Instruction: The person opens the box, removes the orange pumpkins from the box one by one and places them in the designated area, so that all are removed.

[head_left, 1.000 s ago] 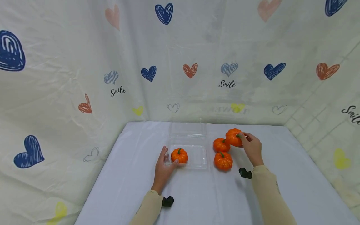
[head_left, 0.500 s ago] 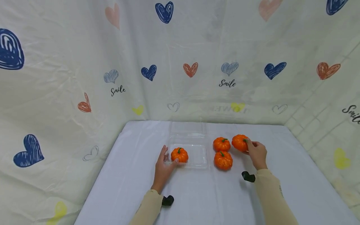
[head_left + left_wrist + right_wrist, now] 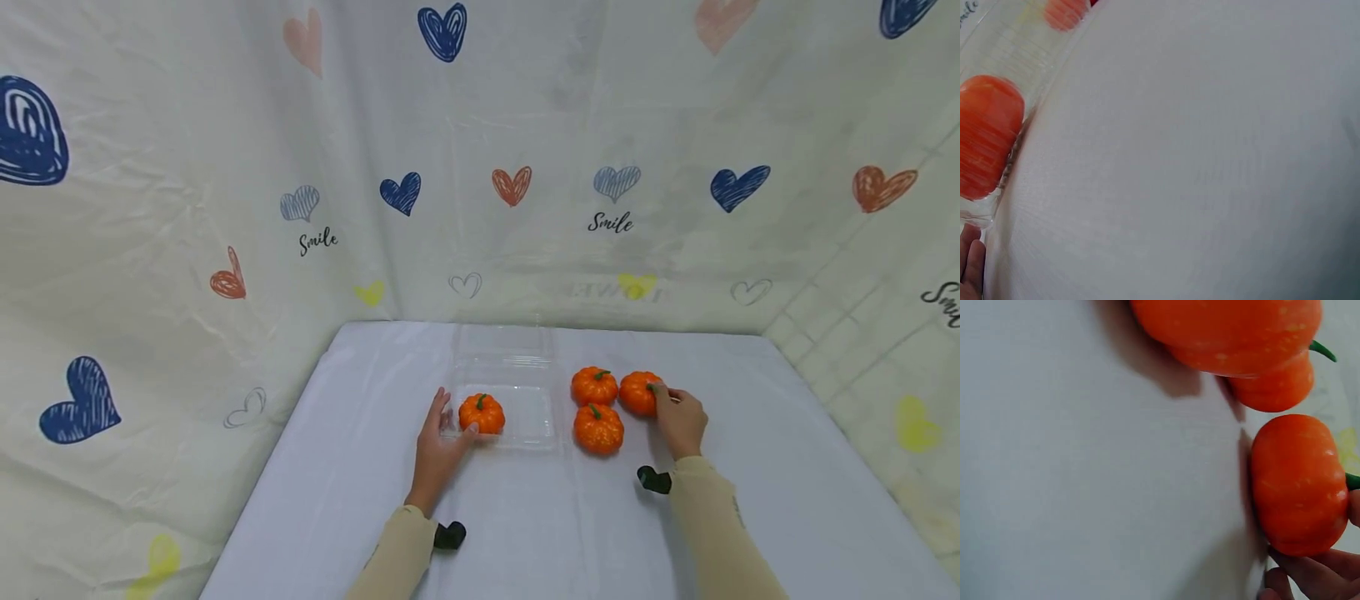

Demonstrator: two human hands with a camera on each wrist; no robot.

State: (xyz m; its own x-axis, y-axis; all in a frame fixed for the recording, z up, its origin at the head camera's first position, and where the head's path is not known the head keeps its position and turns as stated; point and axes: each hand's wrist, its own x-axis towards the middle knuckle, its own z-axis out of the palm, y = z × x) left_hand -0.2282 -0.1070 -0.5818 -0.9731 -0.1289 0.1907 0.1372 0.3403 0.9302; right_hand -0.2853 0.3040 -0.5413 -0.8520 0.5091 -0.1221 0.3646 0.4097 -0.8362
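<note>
In the head view a clear plastic clamshell box (image 3: 528, 417) lies with its lid raised at the back. One small orange pumpkin (image 3: 482, 414) sits in its left half. My left hand (image 3: 441, 454) rests at the box's front left corner, thumb along the front, straight fingers by the left side. My right hand (image 3: 681, 421) pinches another pumpkin (image 3: 638, 393) near its green stem, thumb on top and fingers at its side. That pumpkin is down at the tablecloth in the right wrist view, beside two more: a rear pumpkin (image 3: 594, 386) and a front pumpkin (image 3: 598, 429).
A white cloth (image 3: 540, 533) covers the table. Behind it hangs a pale curtain (image 3: 555, 108) printed with hearts and words. Dark wrist devices sit at both cuffs, such as the left one (image 3: 450, 536).
My right hand has brought its pumpkin down and slightly right, from above the rear pumpkin to the table beside the other two. My left hand has stayed at the box corner.
</note>
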